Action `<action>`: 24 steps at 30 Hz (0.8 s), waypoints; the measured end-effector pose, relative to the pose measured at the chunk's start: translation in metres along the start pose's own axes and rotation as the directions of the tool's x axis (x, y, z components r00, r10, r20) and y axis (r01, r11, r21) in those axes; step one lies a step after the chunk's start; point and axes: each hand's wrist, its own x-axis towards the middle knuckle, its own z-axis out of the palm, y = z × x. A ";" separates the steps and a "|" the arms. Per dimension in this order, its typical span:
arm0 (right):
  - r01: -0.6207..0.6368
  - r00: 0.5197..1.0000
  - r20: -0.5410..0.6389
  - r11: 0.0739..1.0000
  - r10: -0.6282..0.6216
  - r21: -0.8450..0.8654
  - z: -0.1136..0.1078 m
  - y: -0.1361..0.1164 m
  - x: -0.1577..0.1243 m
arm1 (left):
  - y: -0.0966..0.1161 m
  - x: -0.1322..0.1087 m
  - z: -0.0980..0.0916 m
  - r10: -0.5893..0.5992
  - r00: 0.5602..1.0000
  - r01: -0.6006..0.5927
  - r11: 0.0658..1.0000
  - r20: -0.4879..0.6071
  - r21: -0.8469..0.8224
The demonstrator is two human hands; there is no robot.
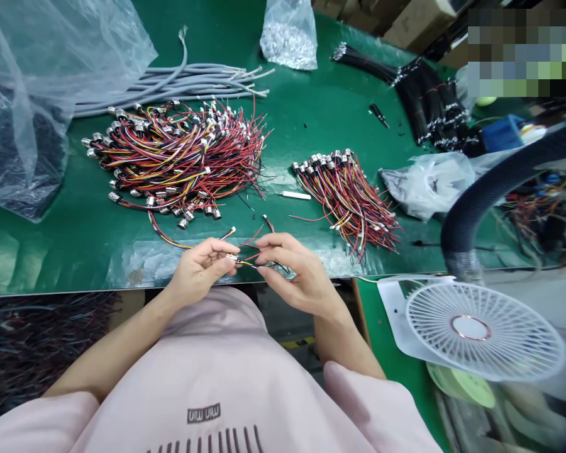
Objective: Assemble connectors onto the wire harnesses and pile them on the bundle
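Observation:
Near the front edge of the green table (283,138), my left hand (202,269) pinches a small metal connector (233,257) between thumb and fingers. My right hand (296,270) holds the thin wires (248,263) coming from that connector, with thumb and forefinger together. Loose red and black wire ends show around the right fingers. Behind my left hand lies a large pile of wired connectors (179,151), with red, yellow, white and black wires. A smaller bundle of similar wired connectors (344,195) rests behind and right of my right hand.
A white pen-like tool (296,195) lies between the piles. Grey cables (193,82), clear plastic bags (290,34) and black cable bundles (429,100) lie farther back. At the right are a white fan (490,330) and a dark flexible hose (481,189).

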 end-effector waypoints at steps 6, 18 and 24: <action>-0.028 0.997 0.071 0.998 0.024 0.055 -0.001 0.002 0.002 | 0.001 -0.001 0.001 0.000 1.000 0.000 1.000 -0.012 -0.004; 0.050 0.999 0.003 0.991 -0.050 -0.124 0.003 0.003 0.000 | -0.002 0.001 0.002 -0.053 0.997 0.051 0.998 -0.056 -0.025; 0.042 0.998 -0.037 0.986 -0.049 -0.162 0.005 0.001 0.002 | -0.002 0.002 0.002 -0.087 0.995 0.084 0.994 -0.047 -0.073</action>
